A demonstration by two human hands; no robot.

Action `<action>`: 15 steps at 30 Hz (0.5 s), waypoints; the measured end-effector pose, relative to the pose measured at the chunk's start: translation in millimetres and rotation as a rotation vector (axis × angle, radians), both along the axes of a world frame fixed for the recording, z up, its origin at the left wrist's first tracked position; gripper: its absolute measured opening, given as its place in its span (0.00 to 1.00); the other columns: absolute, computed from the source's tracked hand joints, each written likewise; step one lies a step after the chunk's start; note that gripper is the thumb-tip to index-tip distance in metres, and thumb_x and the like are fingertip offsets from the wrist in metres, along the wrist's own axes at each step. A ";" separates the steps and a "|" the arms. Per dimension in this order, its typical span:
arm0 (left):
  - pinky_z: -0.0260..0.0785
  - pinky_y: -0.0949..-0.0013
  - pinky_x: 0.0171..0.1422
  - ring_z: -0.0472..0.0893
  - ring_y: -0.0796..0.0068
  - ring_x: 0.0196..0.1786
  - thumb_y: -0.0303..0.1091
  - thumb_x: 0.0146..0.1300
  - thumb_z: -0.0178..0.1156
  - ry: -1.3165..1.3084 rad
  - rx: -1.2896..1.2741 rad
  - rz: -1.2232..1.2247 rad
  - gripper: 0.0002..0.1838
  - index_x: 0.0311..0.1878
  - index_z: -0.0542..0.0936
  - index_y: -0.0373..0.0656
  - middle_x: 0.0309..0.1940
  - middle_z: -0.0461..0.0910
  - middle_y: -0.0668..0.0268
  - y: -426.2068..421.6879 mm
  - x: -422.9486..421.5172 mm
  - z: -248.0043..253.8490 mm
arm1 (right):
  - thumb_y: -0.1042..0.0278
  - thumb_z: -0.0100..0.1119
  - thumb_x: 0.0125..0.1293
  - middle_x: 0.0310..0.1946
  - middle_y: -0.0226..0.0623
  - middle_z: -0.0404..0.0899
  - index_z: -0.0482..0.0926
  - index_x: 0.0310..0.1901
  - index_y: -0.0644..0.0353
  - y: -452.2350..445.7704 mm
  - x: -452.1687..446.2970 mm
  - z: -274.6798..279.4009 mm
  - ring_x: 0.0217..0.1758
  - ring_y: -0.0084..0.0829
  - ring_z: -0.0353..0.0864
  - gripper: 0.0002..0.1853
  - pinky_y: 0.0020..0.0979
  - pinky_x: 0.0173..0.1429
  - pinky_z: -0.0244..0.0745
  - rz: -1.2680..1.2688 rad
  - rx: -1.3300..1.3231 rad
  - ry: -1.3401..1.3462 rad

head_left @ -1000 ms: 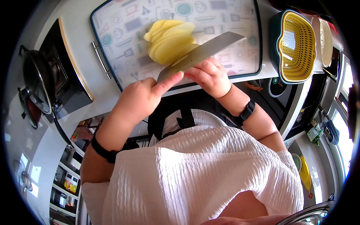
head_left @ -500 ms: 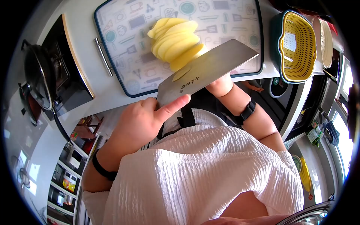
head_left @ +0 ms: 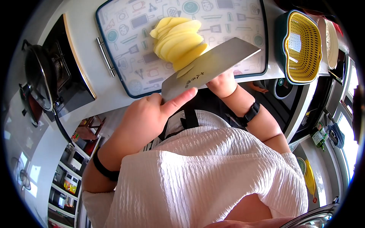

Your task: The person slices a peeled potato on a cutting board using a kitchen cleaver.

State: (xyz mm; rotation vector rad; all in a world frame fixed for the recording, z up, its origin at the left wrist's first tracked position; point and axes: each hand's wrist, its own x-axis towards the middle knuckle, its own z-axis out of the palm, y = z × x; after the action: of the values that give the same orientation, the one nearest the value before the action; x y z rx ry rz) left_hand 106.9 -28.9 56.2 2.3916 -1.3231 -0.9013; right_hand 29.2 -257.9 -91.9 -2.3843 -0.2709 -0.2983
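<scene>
My left hand (head_left: 142,117) is closed at the near left end of a wide steel cleaver (head_left: 216,60), its thumb stretched along the blade; the handle is hidden. The blade slants up to the right above the cutting board's near part. On its face shows a pale yellow slice-like shape, perhaps a reflection. My right hand (head_left: 223,84) is just behind the blade's lower right side, with most of its fingers hidden. Beyond the blade, several overlapping potato slices (head_left: 178,38) lie fanned on the patterned cutting board (head_left: 133,72), the nearest ones close to the blade.
A yellow strainer basket (head_left: 304,45) in a dark green outer bowl stands right of the board. At left, a black pan (head_left: 40,76) is by the stove (head_left: 72,76). A metal handle (head_left: 104,57) lines the board's left side. Bananas (head_left: 310,178) lie at lower right.
The cleaver has shifted slightly upward in the view, its tip a little to the left. My left hand has moved slightly up and right with it. The potato slices look nearly unmoved.
</scene>
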 end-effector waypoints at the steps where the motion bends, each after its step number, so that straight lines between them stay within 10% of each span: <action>1: 0.73 0.57 0.30 0.77 0.55 0.26 0.20 0.59 0.59 -0.006 -0.008 0.003 0.38 0.72 0.70 0.61 0.25 0.71 0.59 -1.0 0.4 -2.4 | 0.71 0.68 0.49 0.45 0.34 0.82 0.83 0.45 0.53 -0.5 -0.4 -0.3 0.48 0.41 0.82 0.18 0.39 0.49 0.79 0.006 0.006 -0.003; 15: 0.71 0.54 0.28 0.76 0.53 0.23 0.19 0.59 0.56 0.019 -0.197 0.055 0.38 0.73 0.68 0.62 0.21 0.71 0.56 -11.4 20.0 -65.8 | 0.68 0.69 0.53 0.41 0.28 0.80 0.84 0.44 0.53 -1.2 5.8 5.8 0.44 0.34 0.81 0.15 0.34 0.46 0.80 0.044 0.058 -0.114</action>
State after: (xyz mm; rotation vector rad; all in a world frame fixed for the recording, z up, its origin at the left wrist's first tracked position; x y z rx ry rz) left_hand 127.0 -40.3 -9.7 2.2520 -1.2684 -0.7405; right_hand 35.0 -259.1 -86.1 -2.3049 -0.3621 -0.4170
